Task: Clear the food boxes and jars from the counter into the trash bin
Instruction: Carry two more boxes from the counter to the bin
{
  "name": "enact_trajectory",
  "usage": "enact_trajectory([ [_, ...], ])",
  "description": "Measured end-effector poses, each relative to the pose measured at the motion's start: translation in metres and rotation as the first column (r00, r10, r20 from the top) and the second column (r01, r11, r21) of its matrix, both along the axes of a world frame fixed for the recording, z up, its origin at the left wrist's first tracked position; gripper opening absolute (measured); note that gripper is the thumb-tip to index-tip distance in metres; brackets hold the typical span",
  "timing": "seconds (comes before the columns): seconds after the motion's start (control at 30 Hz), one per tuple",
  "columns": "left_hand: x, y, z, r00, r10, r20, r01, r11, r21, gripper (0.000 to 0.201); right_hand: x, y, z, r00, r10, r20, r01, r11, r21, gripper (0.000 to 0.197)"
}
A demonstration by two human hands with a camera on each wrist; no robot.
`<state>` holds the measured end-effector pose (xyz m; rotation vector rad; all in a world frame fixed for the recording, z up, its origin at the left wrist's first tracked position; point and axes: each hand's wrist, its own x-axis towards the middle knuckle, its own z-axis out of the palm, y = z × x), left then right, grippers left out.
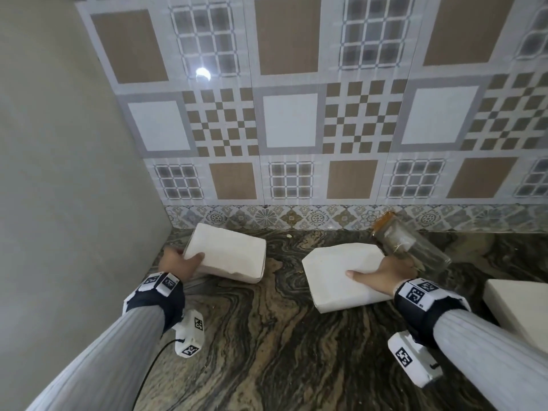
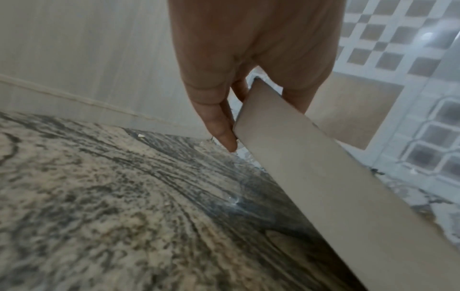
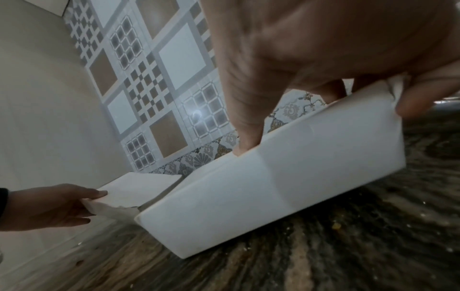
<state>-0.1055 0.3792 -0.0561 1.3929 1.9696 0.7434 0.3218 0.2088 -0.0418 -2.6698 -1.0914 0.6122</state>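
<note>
Left hand pinches flat white cardboard box, right hand pinches second white carton: fingers under, thumbs on top, each raised off marbled surface, likely for one trip.

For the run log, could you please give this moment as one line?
left hand: grips left box | right hand: grips middle box | jar: lying on counter | bin: unseen

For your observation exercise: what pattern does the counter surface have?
The counter has swirling dark and tan marbled veining, clearest in the head view.
</note>
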Motion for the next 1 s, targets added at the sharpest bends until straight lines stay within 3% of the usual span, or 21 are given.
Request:
enact_trajectory([
  [0.17, 0.028, -0.051, 0.047, 0.993, 0.002, 0.121, -0.008, 0.999, 0.051, 0.041, -0.023, -0.023, 0.038, 0.997, 0.069, -0.035, -0.066, 0.994, 0.084, 0.133],
  [0.33, 0.024, -0.077, 0.048, 0.98, 0.009, 0.2, -0.026, 0.996, 0.086, 0.045, -0.05, -0.046, 0.067, 0.995, 0.096, -0.002, -0.094, 0.982, 0.162, 0.131],
  [0.53, 0.028, -0.148, 0.087, 0.948, -0.033, 0.316, -0.017, 0.988, 0.154, 0.035, -0.081, -0.092, 0.09, 0.989, 0.144, -0.017, -0.125, 0.905, 0.407, 0.081],
  [0.67, 0.033, -0.183, 0.1, 0.938, -0.095, 0.333, 0.02, 0.975, 0.221, 0.035, -0.09, -0.139, 0.101, 0.988, 0.152, 0.035, -0.151, 0.874, 0.463, 0.076],
  [0.83, 0.073, -0.225, 0.105, 0.916, -0.239, 0.322, 0.172, 0.96, 0.223, 0.038, -0.076, -0.213, 0.113, 0.998, 0.053, 0.034, -0.063, 0.855, 0.514, 0.062],
  [1.0, 0.154, -0.27, 0.11, 0.871, -0.415, 0.264, 0.359, 0.903, 0.238, 0.039, -0.032, -0.309, 0.123, 0.99, -0.14, 0.014, 0.112, 0.846, 0.521, 0.061],
])
